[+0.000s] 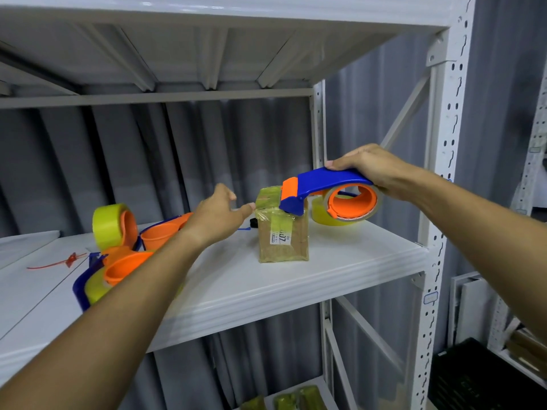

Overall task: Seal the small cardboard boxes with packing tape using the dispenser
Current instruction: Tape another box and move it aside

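Observation:
A small cardboard box [282,238] wrapped in yellowish tape stands upright on the white shelf [340,261]. My right hand [370,170] grips the blue and orange tape dispenser [325,190] from above, and its front end rests on the box's top right edge. A roll of clear tape sits in the dispenser. My left hand [219,214] hovers at the box's upper left, fingers relaxed, with the thumb tip touching or nearly touching the top corner.
Several spare dispensers [118,261] with yellow tape lie on the shelf's left side, partly behind my left forearm. A red zip tie [63,261] lies further left. A yellow tape roll [325,214] sits behind the dispenser. A shelf post [444,173] stands at right. Taped boxes [296,400] lie below.

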A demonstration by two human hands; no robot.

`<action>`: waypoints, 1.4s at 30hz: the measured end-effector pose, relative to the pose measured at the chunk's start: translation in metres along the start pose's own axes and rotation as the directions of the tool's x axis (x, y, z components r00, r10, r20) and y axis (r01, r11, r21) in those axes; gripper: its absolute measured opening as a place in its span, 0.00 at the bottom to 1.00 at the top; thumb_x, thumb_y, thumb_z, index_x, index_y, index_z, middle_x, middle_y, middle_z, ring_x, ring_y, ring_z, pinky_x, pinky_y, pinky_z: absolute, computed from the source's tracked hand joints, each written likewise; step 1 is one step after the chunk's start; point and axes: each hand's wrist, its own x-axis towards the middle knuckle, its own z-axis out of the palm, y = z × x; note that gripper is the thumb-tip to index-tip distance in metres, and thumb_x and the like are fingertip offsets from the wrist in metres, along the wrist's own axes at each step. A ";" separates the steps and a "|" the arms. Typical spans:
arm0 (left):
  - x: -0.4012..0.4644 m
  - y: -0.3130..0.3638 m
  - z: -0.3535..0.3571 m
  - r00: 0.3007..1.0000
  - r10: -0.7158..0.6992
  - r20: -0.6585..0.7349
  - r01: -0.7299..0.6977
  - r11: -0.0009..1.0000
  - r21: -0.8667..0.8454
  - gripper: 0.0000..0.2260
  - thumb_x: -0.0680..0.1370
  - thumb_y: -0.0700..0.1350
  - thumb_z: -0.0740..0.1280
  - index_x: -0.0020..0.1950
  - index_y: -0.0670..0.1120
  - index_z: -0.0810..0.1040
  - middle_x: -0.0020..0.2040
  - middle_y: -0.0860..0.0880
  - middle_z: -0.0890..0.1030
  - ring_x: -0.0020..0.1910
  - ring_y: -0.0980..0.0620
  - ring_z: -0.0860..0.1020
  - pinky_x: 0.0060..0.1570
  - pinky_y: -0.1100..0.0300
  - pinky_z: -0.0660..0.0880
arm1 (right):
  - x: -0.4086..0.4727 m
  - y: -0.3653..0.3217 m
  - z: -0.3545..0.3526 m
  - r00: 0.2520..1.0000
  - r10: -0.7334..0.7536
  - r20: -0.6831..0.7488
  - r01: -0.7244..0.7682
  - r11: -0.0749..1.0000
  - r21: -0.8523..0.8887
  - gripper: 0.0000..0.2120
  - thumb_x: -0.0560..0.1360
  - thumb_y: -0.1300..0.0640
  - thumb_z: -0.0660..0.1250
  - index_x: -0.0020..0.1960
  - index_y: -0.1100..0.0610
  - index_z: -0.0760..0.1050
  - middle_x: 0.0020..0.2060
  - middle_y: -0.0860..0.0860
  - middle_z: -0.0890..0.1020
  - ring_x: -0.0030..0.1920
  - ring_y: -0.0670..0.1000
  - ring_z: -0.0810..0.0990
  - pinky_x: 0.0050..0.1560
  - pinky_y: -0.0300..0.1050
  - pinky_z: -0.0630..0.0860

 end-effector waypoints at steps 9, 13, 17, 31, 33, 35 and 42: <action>-0.004 -0.002 0.019 0.835 0.536 -0.126 -0.543 0.840 -0.025 0.11 0.82 0.46 0.67 0.61 0.48 0.84 0.57 0.55 0.85 0.57 0.61 0.80 0.59 0.64 0.76 | 0.007 -0.001 0.002 0.999 0.026 0.020 -0.026 1.000 -0.005 0.17 0.76 0.41 0.69 0.50 0.55 0.81 0.38 0.47 0.87 0.39 0.49 0.87 0.37 0.40 0.78; 0.000 -0.011 0.028 0.854 0.494 -0.163 -0.516 0.845 -0.141 0.10 0.79 0.48 0.70 0.58 0.49 0.86 0.56 0.56 0.85 0.57 0.64 0.80 0.55 0.64 0.78 | 0.007 -0.001 0.002 1.000 0.017 0.021 -0.017 1.000 -0.006 0.17 0.76 0.40 0.69 0.50 0.55 0.81 0.38 0.47 0.87 0.39 0.49 0.87 0.36 0.39 0.78; 0.002 -0.016 0.033 0.872 0.449 -0.196 -0.486 0.843 -0.230 0.09 0.77 0.47 0.72 0.56 0.48 0.86 0.54 0.56 0.86 0.54 0.63 0.82 0.53 0.59 0.80 | 0.005 -0.002 0.002 0.999 0.026 0.025 -0.025 1.000 -0.011 0.16 0.76 0.41 0.69 0.50 0.55 0.80 0.37 0.47 0.87 0.39 0.48 0.86 0.35 0.38 0.78; 0.011 -0.015 0.031 0.861 0.482 -0.166 -0.505 0.849 -0.156 0.09 0.77 0.48 0.73 0.55 0.49 0.87 0.52 0.57 0.86 0.51 0.65 0.82 0.50 0.69 0.77 | -0.015 0.013 -0.031 0.999 -0.028 0.026 0.027 0.998 0.062 0.20 0.76 0.44 0.71 0.26 0.48 0.80 0.26 0.46 0.80 0.27 0.43 0.78 0.35 0.41 0.71; 0.011 -0.012 0.028 0.852 0.501 -0.153 -0.518 0.848 -0.108 0.08 0.77 0.47 0.73 0.54 0.49 0.87 0.52 0.56 0.86 0.51 0.65 0.82 0.51 0.69 0.77 | -0.016 0.014 -0.028 0.999 -0.026 0.023 0.025 0.998 0.064 0.20 0.75 0.44 0.72 0.27 0.49 0.81 0.26 0.46 0.81 0.27 0.43 0.78 0.35 0.40 0.71; 0.012 -0.005 0.022 0.833 0.540 -0.115 -0.546 0.837 -0.026 0.07 0.77 0.45 0.73 0.54 0.48 0.87 0.52 0.55 0.86 0.52 0.63 0.82 0.56 0.63 0.78 | -0.017 0.014 -0.026 1.000 -0.022 0.014 0.021 0.998 0.054 0.20 0.75 0.44 0.71 0.27 0.48 0.81 0.27 0.47 0.81 0.27 0.43 0.79 0.34 0.38 0.72; 0.014 0.028 0.019 0.717 0.697 0.004 -0.686 0.704 0.183 0.12 0.80 0.51 0.68 0.60 0.49 0.83 0.56 0.53 0.84 0.53 0.52 0.81 0.55 0.53 0.79 | -0.017 0.009 -0.026 1.000 0.007 -0.001 -0.006 0.999 0.042 0.17 0.75 0.44 0.72 0.31 0.52 0.81 0.30 0.49 0.84 0.29 0.44 0.82 0.36 0.40 0.74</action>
